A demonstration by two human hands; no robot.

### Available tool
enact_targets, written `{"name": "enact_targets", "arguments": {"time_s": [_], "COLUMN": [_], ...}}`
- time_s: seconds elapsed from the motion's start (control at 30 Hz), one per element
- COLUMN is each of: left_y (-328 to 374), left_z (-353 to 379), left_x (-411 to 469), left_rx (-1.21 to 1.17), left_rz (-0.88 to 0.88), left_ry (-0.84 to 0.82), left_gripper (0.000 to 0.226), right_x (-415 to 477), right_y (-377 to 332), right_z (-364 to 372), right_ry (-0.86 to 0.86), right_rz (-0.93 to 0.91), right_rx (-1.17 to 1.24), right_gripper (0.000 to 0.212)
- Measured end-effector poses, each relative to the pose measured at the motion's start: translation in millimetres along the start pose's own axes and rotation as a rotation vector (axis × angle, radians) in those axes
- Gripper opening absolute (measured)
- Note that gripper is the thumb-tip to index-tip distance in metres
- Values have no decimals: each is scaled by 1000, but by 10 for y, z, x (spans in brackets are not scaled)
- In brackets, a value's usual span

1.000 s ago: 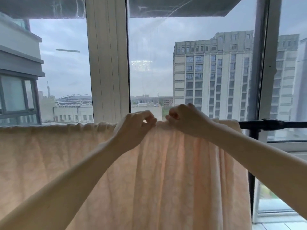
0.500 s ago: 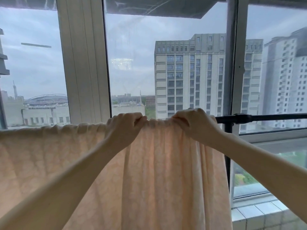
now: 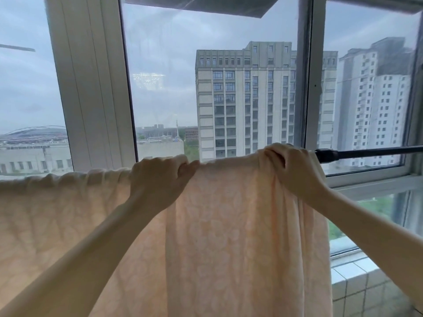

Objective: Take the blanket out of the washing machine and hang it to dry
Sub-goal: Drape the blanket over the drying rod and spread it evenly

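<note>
Big windows [image 3: 164, 65] fill the background, with grey overcast sky and a couple of high-rise blocks [image 3: 245, 99] outside.

Up close, the left hand [image 3: 160, 179] is clamped on the top edge of the blanket [image 3: 229, 236], fingers curled over the fold. The right hand [image 3: 295, 170] is off to its right with a stretch of fabric between them. It's got a bunched-up handful of the top edge gripped, knuckles toward the camera. Both forearms reach up from the bottom corners of the view.

The blanket is pale peach with a faint pattern, and it's draped over a dark rod [image 3: 366, 152] that runs across in front of the glass. You only see bare rod to the right of the right hand; everywhere else the cloth covers it. Left of the left hand the top edge is gathered into little ruffles and runs out of the picture. Between the hands it's pulled pretty flat, and under the right hand it falls in long vertical folds. Daylight glows through it. The bottom hangs out of view, so I can't tell how far down it goes.

Further out, a wide white window post [image 3: 91, 88] stands behind the left hand. A white-tiled ledge [image 3: 357, 284] sits low on the right, beside the blanket's edge.
</note>
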State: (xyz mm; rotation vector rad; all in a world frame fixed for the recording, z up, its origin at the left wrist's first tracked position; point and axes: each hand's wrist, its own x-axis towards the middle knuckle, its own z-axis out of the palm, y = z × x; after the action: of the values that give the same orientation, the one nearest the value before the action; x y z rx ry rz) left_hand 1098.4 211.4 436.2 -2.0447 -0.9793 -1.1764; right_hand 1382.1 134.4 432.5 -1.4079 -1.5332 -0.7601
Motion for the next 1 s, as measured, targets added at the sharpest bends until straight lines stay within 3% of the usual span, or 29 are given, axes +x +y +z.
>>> {"name": "enact_targets", "arguments": {"time_s": [0.2,0.53,0.63,0.83,1.0], "left_y": [-21,299,520,1185,1594], "left_z": [17,-42,-30,99,243], "left_x": [-71,-177,-135,37,169], "left_rx": [-29,-47,-111,-141,-167], "left_rz": [32,-104,-168,-80,-140], "left_ry": [84,60,36,-80,-49], "left_gripper": [51,46,35,36,40], "right_x": [-88,-133,-115,-102,-153], "right_y": [-73,12,109,442,874], "right_z": [-15,-109,-198,-385,-496], "right_ry": [115,30,-60,-96,-190], "right_rz": [-63,-148,-222,-315,-367], "right_rx": [40,48,36,-119,-137], "right_gripper": [15,18,21,28,39]}}
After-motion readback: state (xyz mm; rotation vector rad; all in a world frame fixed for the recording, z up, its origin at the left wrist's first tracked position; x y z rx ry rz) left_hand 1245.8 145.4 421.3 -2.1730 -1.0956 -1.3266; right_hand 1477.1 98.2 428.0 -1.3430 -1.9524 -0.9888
